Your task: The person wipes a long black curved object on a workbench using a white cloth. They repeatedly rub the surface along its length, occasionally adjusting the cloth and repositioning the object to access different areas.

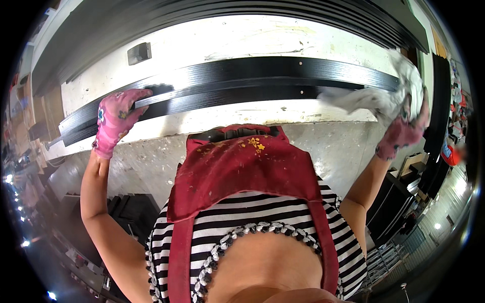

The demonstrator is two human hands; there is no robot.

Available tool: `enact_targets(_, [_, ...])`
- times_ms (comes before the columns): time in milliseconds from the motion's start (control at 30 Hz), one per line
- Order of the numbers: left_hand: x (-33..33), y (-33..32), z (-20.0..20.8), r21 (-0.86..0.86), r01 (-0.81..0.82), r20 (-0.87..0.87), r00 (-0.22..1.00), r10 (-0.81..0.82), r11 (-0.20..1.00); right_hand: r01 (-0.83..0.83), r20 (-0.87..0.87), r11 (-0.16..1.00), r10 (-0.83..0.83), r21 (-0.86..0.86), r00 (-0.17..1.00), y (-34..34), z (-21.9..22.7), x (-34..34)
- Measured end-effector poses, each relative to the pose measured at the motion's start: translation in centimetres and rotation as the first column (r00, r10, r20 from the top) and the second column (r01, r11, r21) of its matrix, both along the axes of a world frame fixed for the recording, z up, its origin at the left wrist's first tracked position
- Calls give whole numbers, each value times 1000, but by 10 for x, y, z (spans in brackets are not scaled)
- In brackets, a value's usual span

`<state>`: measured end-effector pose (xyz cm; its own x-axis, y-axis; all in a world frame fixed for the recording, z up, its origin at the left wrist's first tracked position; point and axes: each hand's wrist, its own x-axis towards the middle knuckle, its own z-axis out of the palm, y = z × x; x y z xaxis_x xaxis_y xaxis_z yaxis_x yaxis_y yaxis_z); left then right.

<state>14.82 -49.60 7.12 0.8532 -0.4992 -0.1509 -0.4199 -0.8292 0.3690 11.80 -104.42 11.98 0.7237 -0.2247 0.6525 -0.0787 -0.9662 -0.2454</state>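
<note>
Two long black wood-grained strips lie side by side before me, the far strip [242, 68] and the near strip [242, 94]. Each has a small pale hole right of its middle. My left hand [118, 121], in a pink flowered glove, grips the near strip toward its left end, with fingers over the top and thumb by the near edge. In my right hand [404, 131], gloved in the same pink, is a crumpled whitish rag [408, 76]. Closed around the cloth, that hand is at the strips' right end. Part of the rag trails left over the near strip, blurred.
Under the strips is a white, scuffed worktable [202, 43]. A small dark block [139, 53] sits on it at the far left. Stacked long black boards [151, 25] run along the far side. Dark boxes [134, 214] stand below at the left.
</note>
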Motion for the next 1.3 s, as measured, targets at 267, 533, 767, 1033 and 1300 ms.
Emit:
enact_targets(267, [-1,2,1,-3,10,-42,999,-10,1000,-619,-517,783,509,-53,688,97,-42,-8])
enact_targets(533, [3,1,1,41,18,-56,998,-16,999,-818,-273,442,892,369,359,153,-92,15])
enact_targets(767, [1,3,3,82,58,-18,998,-57,995,-902,-403,418,847,105,346,184,-78,19])
enact_targets(1033, [-1,5,2,18,62,-17,998,-62,998,-793,-610,584,569,-171,551,75,-35,9])
enact_targets(1300, [-15,19,-13,-75,-55,-45,998,52,996,-887,-410,445,837,126,361,200,-76,11])
